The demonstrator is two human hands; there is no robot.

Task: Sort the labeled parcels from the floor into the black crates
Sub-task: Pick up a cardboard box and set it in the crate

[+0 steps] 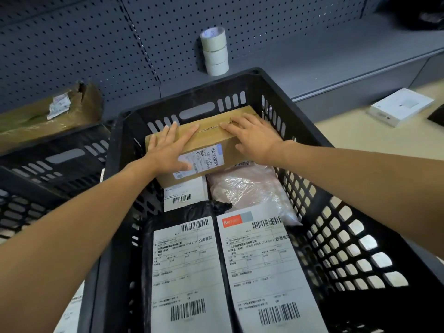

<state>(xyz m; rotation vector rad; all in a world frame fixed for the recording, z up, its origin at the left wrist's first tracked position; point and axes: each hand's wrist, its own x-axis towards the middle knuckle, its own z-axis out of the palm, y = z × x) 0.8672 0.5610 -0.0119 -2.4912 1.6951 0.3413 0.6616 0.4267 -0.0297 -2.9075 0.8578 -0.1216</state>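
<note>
Black crate fills the view, second crate to its left. Inside, at the far wall: cardboard box lying on other labeled parcels. Left hand and right hand both flat on the box top, fingers straight, pressing, nothing gripped.

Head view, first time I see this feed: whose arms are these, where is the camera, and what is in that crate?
The camera sits on a person's head, looking down at their own bare arms. The left hand and right hand lie flat, fingers straight, on a cardboard box at the far end of the black crate. Nearer in the crate lie a clear plastic bag and two large labeled parcels. A second crate stands to the left; tape rolls rest on the shelf behind.
</note>
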